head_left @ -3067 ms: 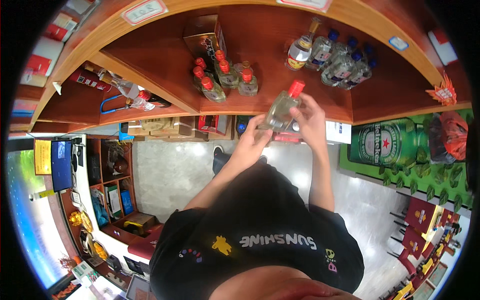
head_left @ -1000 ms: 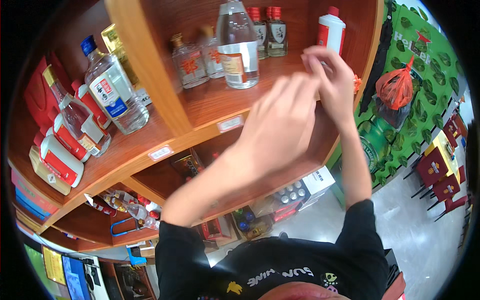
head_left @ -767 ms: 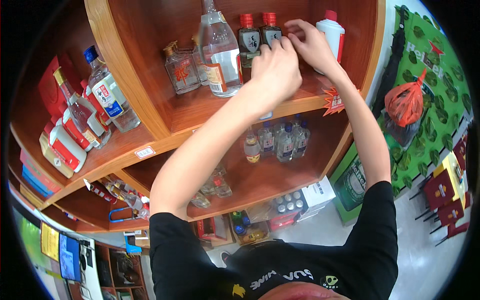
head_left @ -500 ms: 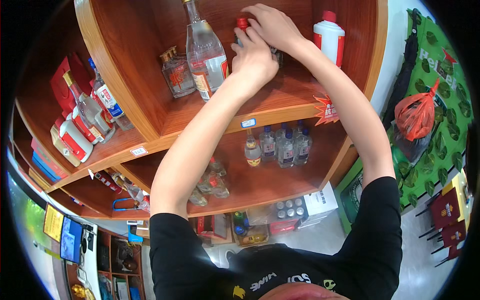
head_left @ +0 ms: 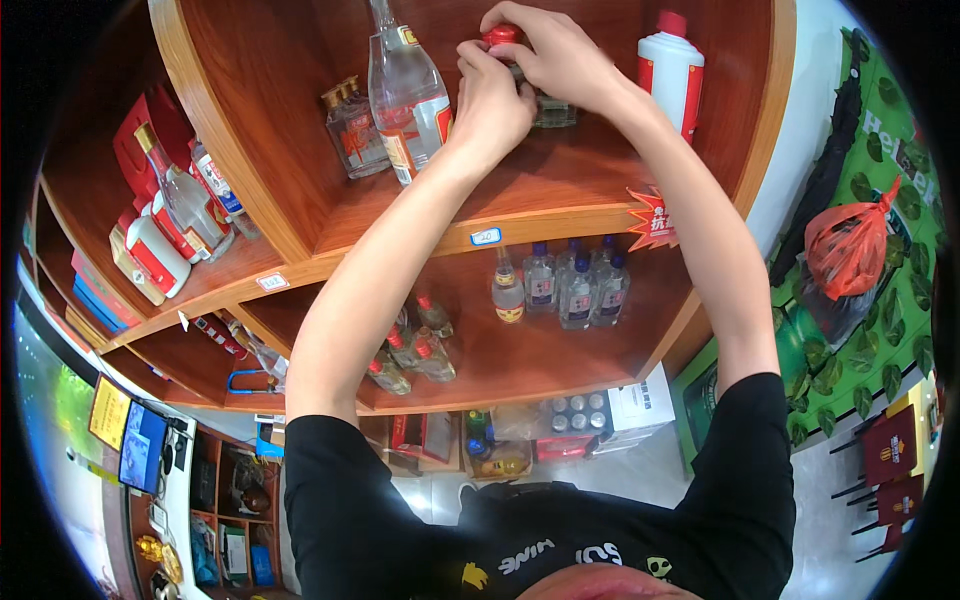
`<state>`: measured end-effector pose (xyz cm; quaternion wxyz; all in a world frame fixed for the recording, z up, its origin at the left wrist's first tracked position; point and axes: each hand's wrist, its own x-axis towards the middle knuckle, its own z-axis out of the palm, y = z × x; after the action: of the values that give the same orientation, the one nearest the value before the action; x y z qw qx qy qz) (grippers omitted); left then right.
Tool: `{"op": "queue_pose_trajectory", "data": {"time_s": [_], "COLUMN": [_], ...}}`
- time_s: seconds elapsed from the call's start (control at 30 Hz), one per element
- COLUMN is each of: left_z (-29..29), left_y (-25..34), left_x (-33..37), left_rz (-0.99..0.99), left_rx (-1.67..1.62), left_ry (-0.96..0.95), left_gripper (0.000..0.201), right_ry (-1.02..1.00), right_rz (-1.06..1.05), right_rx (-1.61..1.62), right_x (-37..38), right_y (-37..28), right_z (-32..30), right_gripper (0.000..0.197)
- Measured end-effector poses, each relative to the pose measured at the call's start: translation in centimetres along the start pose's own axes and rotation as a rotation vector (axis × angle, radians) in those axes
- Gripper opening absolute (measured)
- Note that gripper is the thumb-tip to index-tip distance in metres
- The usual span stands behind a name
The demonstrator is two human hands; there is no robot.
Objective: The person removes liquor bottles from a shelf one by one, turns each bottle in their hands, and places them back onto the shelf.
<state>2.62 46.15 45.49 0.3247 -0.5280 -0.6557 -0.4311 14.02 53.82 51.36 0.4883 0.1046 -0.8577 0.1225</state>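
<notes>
A bottle with a red cap [head_left: 503, 36] stands on the upper wooden shelf, its body mostly hidden behind my hands. My left hand [head_left: 492, 108] curls around the near left side of this bottle. From the right, my right hand [head_left: 562, 58] has its fingers bent around the cap and neck. Behind my wrists, the base of another clear glass bottle [head_left: 556, 112] shows in part. Left of my left hand rises a tall clear bottle [head_left: 405, 95] with a red and white label. Several small square bottles [head_left: 357, 130] sit further left, and a white bottle with a red cap [head_left: 672, 72] is at the right.
A lower shelf [head_left: 540, 370] holds blue-capped bottles [head_left: 577, 292] and small red-capped bottles [head_left: 432, 357]. Left of the upright divider [head_left: 235, 130] are more bottles and boxes. A red plastic bag [head_left: 850, 245] hangs at the right wall. Cans [head_left: 572, 417] and boxes stand below.
Both hands have closed in on the red-capped bottle; my right fingers have come down around its cap. The view has shifted slightly, so the shelf sits a little higher.
</notes>
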Motion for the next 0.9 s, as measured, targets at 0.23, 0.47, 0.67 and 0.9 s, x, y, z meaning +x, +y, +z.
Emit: {"op": "queue_pose_trajectory", "data": {"time_s": [0.23, 0.47, 0.67, 0.9], "left_z": [-4.6, -8.4, -3.6, -3.8], "left_y": [6.4, 12.6, 7.5, 1.7], "left_x": [-4.7, -16.8, -36.8, -49.4], "left_rz": [0.28, 0.573, -0.463, -1.85], "left_rx": [-0.171, -0.646, -0.803, -1.432], "left_ry": [0.117, -0.146, -0.648, -0.373], "left_gripper": [0.049, 0.063, 0.052, 0.041], "right_ry": [0.305, 0.626, 0.23, -0.078], "right_rz": [-0.148, -0.112, 0.938, 1.62], "right_rx": [0.136, 0.543, 0.553, 0.982], "right_x": [-7.6, -21.9, -34.8, -40.9], "right_y": [-5.3, -14.1, -14.4, -16.0], "right_z": [-4.8, -5.9, 6.5, 17.4], "right_gripper": [0.025, 0.047, 0.038, 0.047]}}
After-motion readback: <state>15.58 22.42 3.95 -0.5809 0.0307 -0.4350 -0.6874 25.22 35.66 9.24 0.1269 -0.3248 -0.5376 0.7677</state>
